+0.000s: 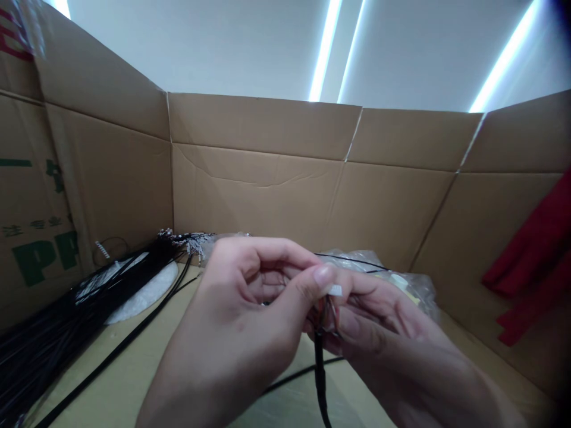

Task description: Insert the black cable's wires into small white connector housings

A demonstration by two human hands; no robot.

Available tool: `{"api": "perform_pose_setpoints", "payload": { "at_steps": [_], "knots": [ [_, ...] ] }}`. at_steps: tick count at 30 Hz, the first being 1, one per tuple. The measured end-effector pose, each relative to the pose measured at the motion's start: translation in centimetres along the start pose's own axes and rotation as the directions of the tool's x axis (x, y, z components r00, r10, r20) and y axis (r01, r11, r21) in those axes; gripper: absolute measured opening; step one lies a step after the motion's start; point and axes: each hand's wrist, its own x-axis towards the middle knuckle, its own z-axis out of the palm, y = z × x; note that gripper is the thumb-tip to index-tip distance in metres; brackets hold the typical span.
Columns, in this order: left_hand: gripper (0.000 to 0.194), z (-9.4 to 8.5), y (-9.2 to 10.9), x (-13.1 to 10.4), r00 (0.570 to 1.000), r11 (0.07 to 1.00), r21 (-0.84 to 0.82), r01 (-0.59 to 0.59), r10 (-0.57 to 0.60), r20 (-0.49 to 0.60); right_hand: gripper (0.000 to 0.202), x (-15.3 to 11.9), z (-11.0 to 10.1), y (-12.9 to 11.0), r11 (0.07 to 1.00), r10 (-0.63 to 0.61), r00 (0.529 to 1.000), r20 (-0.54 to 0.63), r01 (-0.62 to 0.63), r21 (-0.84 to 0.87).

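Both hands meet over the table around the end of a black cable (319, 374). My left hand (254, 309) is closed, its thumb and index finger pinching a small white connector (334, 290). Thin coloured wires (328, 312), some red or orange, run between the connector and the cable's black sheath. My right hand (379, 321) is closed too, its thumb and fingers on the wires just above the sheath. The cable hangs down from the fingers toward the bottom of the view. Fingertips partly hide the connector and wires.
At the left lies a thick bundle of black cables (89, 315) with pale ends, over a white bubble-wrap sheet (143, 297). Clear plastic bags (414, 288) sit behind my right hand. Cardboard walls (259, 178) enclose the table (147, 362). Red cloth (530, 249) hangs at the right.
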Motion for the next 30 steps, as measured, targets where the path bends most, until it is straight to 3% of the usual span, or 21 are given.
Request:
{"api": "perform_pose_setpoints", "payload": {
  "at_steps": [7,11,18,23,30],
  "knots": [
    [0.023,0.0,-0.3,-0.1,1.0,1.0,0.013,-0.027,0.026,0.008,0.011,0.0,0.2,0.1,1.0,-0.027,0.999,-0.047,0.026,-0.007],
    [0.024,0.2,-0.3,-0.1,0.997,0.998,0.032,-0.052,0.053,-0.057,0.013,0.0,0.7,-0.1,0.997,-0.075,0.993,-0.091,0.073,-0.024],
    [0.019,0.5,-0.5,-0.3,0.994,0.998,0.022,-0.064,0.066,-0.092,0.013,-0.4,1.4,0.0,0.969,-0.202,0.956,-0.211,0.163,-0.188],
    [0.007,0.6,-0.2,-0.4,0.993,0.994,0.048,-0.096,0.099,-0.062,0.016,-0.6,1.3,0.5,0.95,-0.236,0.945,-0.226,0.176,-0.257],
    [0.014,0.6,0.3,-0.1,0.988,0.984,0.1,-0.15,0.153,-0.019,0.016,-0.3,0.8,0.8,0.933,-0.273,0.946,-0.175,0.216,-0.289]
  ]
}}
